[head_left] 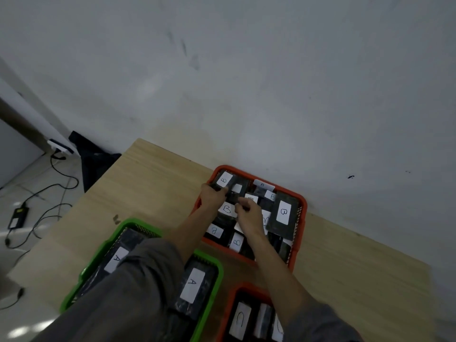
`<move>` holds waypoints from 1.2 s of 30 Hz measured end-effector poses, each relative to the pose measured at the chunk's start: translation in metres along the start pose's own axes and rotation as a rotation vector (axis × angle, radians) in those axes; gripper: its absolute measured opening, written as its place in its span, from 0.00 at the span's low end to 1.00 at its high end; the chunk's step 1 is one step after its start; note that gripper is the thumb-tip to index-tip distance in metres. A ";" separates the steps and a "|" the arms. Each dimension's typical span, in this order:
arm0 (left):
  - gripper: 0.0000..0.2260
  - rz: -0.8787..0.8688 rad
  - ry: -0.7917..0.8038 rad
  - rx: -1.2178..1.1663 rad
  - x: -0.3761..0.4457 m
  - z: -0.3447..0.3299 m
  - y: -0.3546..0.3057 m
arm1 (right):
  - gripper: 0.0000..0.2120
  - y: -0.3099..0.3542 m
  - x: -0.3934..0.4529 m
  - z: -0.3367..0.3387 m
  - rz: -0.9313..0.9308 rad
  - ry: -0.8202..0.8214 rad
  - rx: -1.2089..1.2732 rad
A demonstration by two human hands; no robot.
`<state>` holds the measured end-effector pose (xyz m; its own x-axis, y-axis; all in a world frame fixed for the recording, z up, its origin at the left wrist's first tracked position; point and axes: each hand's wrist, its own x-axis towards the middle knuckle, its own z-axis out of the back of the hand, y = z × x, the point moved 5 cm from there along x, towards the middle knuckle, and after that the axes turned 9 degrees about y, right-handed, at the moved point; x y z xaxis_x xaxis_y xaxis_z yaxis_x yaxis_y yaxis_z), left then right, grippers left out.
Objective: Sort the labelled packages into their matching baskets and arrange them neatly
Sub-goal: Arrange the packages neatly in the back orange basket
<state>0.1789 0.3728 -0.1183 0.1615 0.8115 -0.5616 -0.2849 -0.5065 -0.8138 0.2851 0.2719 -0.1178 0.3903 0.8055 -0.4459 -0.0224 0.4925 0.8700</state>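
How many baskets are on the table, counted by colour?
Green basket: 1
Orange baskets: 2, the far orange basket with B packages and the near orange basket with C packages
Total: 3 baskets

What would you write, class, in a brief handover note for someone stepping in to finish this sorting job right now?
Left hand: grips a dark package at the far left of the far orange basket.
Right hand: over the same basket's middle, fingers curled; what it holds is unclear.
B packages lie jumbled in that basket. A packages are in the green basket, C packages in the near orange basket.
Done: no packages loose on the table.
Left: straighten the B packages.
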 end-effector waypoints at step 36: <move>0.08 -0.668 0.156 0.909 -0.078 0.096 0.036 | 0.10 -0.022 -0.056 -0.053 0.100 0.192 -0.275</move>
<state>0.0651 0.3189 -0.0894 0.6356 0.7625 -0.1209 -0.6669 0.4634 -0.5835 0.2149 0.2337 -0.1234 0.1941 0.8885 -0.4159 -0.3095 0.4577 0.8335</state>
